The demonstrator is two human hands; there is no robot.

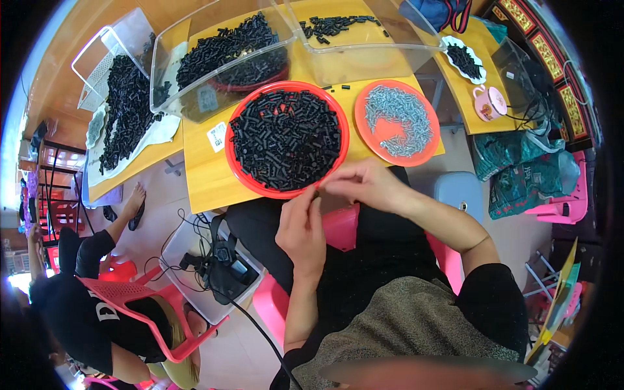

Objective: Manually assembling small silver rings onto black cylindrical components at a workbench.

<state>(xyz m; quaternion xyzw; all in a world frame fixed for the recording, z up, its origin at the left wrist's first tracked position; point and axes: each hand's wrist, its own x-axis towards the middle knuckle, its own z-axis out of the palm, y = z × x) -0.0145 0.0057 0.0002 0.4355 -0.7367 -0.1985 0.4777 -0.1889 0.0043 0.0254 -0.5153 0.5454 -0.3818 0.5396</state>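
Note:
In front of me a red round basin point(234, 172) holds a heap of short black plastic tubes point(289, 140). My left hand point(303, 227) is just below the basin's near rim, thumb and fingers pinched together. From the right my right hand point(364, 185) reaches in, its fingertips closed and almost meeting those of the left. Something small and dark shows at the fingertips, too small to name. Right of the basin, an orange-red plate point(390, 133) carries many small silvery metal screws or pins point(413, 117).
Two clear plastic bins point(162, 107) with more black tubes stand behind the basin. More black pieces lie on a cloth point(172, 127) at left. A person point(97, 331) sits at lower left on a pink chair point(188, 351). A white plate point(448, 42) and pink mug point(489, 104) sit far right.

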